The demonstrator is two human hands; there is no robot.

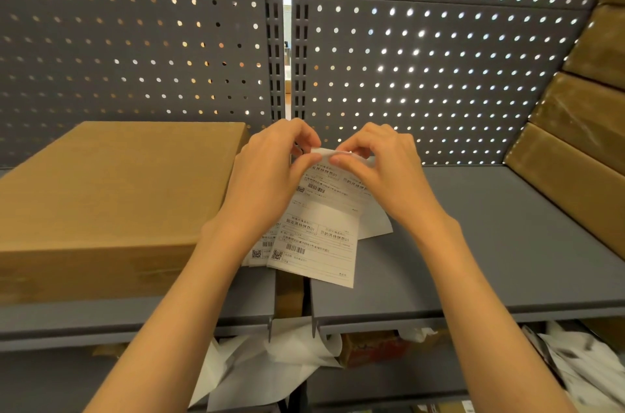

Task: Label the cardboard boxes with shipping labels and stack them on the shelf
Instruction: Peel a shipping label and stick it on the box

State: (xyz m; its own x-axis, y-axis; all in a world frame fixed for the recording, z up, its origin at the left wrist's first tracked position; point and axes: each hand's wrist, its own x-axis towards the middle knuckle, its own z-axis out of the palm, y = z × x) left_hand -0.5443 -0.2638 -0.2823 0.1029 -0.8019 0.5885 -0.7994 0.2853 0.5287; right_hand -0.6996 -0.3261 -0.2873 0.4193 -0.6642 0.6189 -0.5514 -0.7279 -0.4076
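Observation:
A strip of white shipping labels (318,236) with barcodes and QR codes hangs in front of the grey shelf (473,243). My left hand (270,169) and my right hand (382,169) both pinch the strip's top edge, fingertips close together, just above the shelf. A flat brown cardboard box (111,196) lies on the shelf at the left, right beside my left wrist. A tall stack of brown cardboard boxes (581,128) stands at the right end of the shelf.
A grey perforated back panel (439,57) closes the shelf behind. Below the shelf, crumpled white backing paper (270,365) and a reddish carton (372,348) lie on the lower level. More white packaging (581,365) sits at the lower right.

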